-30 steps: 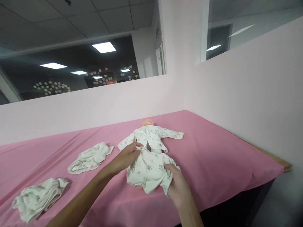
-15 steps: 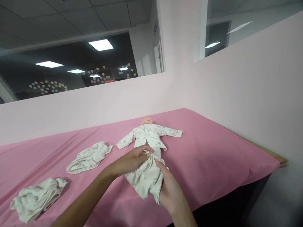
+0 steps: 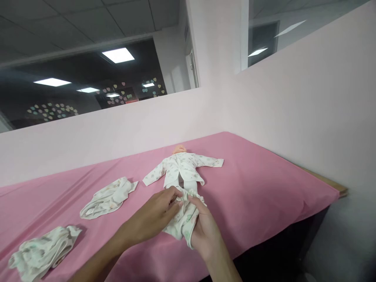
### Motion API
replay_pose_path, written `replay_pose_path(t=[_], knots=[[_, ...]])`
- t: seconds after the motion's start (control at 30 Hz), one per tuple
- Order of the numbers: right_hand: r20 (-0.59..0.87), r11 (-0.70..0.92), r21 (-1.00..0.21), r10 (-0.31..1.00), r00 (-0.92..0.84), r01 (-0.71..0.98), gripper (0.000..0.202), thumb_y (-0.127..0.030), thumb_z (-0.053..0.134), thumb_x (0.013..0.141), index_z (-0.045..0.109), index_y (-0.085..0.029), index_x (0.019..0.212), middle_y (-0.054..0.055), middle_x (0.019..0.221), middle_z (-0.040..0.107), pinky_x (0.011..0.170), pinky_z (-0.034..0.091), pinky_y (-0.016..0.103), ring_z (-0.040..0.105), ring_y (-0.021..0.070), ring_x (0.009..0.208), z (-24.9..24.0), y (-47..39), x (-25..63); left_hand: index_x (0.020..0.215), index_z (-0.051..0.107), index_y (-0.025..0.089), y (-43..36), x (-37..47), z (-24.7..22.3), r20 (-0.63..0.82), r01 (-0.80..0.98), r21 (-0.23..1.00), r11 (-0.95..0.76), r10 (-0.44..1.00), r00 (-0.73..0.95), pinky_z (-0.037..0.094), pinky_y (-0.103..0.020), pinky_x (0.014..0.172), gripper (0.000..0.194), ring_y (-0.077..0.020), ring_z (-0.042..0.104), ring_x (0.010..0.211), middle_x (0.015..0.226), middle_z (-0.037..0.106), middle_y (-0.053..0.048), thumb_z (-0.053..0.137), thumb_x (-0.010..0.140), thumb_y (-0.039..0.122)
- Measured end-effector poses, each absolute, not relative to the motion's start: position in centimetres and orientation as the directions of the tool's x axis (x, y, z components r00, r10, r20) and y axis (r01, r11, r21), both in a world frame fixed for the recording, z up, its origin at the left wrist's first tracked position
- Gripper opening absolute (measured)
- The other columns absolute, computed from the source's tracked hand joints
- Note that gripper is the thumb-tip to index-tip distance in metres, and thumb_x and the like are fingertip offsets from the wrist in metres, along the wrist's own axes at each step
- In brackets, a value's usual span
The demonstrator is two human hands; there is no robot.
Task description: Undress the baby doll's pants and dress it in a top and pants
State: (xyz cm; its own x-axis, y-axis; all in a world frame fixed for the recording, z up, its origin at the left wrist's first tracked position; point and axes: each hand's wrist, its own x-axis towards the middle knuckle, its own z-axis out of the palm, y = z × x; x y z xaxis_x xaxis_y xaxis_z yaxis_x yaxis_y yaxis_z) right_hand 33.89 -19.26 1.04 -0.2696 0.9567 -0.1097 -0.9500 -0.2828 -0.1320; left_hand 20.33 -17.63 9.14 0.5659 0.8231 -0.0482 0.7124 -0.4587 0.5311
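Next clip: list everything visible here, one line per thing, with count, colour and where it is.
doll: one, pale orange head, lying on its back near the far wall
doll's top: one, white with small prints, on the doll, sleeves spread
small trousers: one, white with green prints, bunched at the doll's legs between both hands
loose garments: two, white printed, crumpled; one left of the doll, one at the near left
table cover: one, pink, over the whole table
partition walls: pale pink, behind and to the right of the table
ceiling lights: several, white, beyond the partition
left hand: gripping the trousers' waist
right hand: gripping the trousers from the right
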Motion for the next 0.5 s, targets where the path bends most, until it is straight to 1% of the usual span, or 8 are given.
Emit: replay_pose_path(t=[0.1, 0.17, 0.23, 0.27, 0.33, 0.4, 0.43, 0.5], knots=[[-0.102, -0.328, -0.113, 0.943, -0.317, -0.938, 0.044, -0.015, 0.071, 0.076, 0.058, -0.018, 0.118, 0.005, 0.107, 0.066, 0.071, 0.055, 0.021, 0.066, 0.0129, 0.089, 1.0, -19.3, 33.6, 0.103, 0.052, 0.023, -18.0, 20.5, 9.0, 0.038, 0.705, 0.384, -0.596, 0.773, 0.634, 0.040, -0.033, 0.083, 0.031, -0.0150, 0.048, 0.094, 0.104, 0.055, -0.001, 0.029, 0.099, 0.043], [-0.117, -0.309, -0.067, 0.947, -0.301, -0.949, 0.039, -0.013, 0.071, 0.075, 0.060, -0.018, 0.112, 0.003, 0.107, 0.067, 0.070, 0.054, 0.018, 0.065, 0.0103, 0.084, 0.6, -19.2, 33.6, 0.109, 0.053, 0.024, -17.9, 20.6, 9.1, 0.088, 0.685, 0.267, -0.678, 0.725, 0.683, 0.038, -0.036, 0.088, 0.031, -0.0167, 0.045, 0.099, 0.107, 0.053, -0.002, 0.029, 0.099, 0.040], [-0.116, -0.298, -0.018, 0.949, -0.294, -0.954, 0.035, -0.014, 0.069, 0.076, 0.061, -0.018, 0.110, 0.002, 0.106, 0.067, 0.068, 0.053, 0.015, 0.065, 0.0077, 0.081, 0.0, -18.9, 33.8, 0.118, 0.051, 0.027, -17.5, 20.5, 9.3, 0.174, 0.692, 0.183, -0.698, 0.716, 0.676, 0.036, -0.038, 0.093, 0.031, -0.0184, 0.042, 0.106, 0.113, 0.051, -0.003, 0.031, 0.098, 0.041], [-0.100, -0.301, -0.004, 0.949, -0.299, -0.954, 0.034, -0.016, 0.069, 0.078, 0.061, -0.018, 0.111, 0.002, 0.106, 0.067, 0.066, 0.052, 0.014, 0.065, 0.0070, 0.081, -0.4, -18.8, 33.8, 0.121, 0.050, 0.029, -17.2, 20.4, 9.5, 0.216, 0.711, 0.173, -0.681, 0.731, 0.647, 0.035, -0.039, 0.094, 0.032, -0.0189, 0.041, 0.109, 0.116, 0.050, -0.002, 0.033, 0.098, 0.042], [-0.047, -0.300, 0.000, 0.953, -0.300, -0.954, 0.036, -0.020, 0.067, 0.081, 0.060, -0.018, 0.117, 0.004, 0.107, 0.066, 0.061, 0.051, 0.013, 0.064, 0.0072, 0.080, -1.0, -18.5, 33.6, 0.117, 0.051, 0.029, -16.5, 20.2, 9.8, 0.229, 0.760, 0.227, -0.609, 0.792, 0.566, 0.037, -0.037, 0.092, 0.032, -0.0183, 0.043, 0.108, 0.116, 0.051, -0.001, 0.034, 0.097, 0.047], [-0.006, -0.285, -0.013, 0.958, -0.285, -0.958, 0.039, -0.022, 0.066, 0.082, 0.059, -0.019, 0.121, 0.006, 0.108, 0.066, 0.059, 0.050, 0.014, 0.065, 0.0088, 0.080, -1.4, -18.4, 33.2, 0.107, 0.054, 0.025, -15.9, 20.1, 9.9, 0.129, 0.798, 0.306, -0.519, 0.853, 0.505, 0.040, -0.034, 0.081, 0.036, -0.0163, 0.049, 0.097, 0.107, 0.055, -0.001, 0.033, 0.096, 0.053], [-0.003, -0.283, -0.010, 0.959, -0.283, -0.959, 0.040, -0.021, 0.066, 0.082, 0.059, -0.019, 0.121, 0.006, 0.109, 0.066, 0.060, 0.051, 0.016, 0.065, 0.0097, 0.082, -1.4, -18.4, 33.0, 0.099, 0.054, 0.023, -15.6, 20.2, 9.9, 0.061, 0.815, 0.325, -0.480, 0.870, 0.489, 0.040, -0.032, 0.074, 0.040, -0.0152, 0.050, 0.087, 0.099, 0.056, -0.001, 0.033, 0.095, 0.056], [-0.022, -0.294, 0.003, 0.956, -0.294, -0.956, 0.042, -0.019, 0.068, 0.080, 0.059, -0.019, 0.120, 0.005, 0.110, 0.066, 0.064, 0.051, 0.017, 0.066, 0.0112, 0.087, -1.3, -18.6, 32.5, 0.085, 0.051, 0.019, -15.3, 20.4, 9.6, -0.037, 0.833, 0.328, -0.446, 0.875, 0.483, 0.036, -0.030, 0.063, 0.045, -0.0132, 0.045, 0.071, 0.082, 0.053, -0.001, 0.031, 0.094, 0.059]])
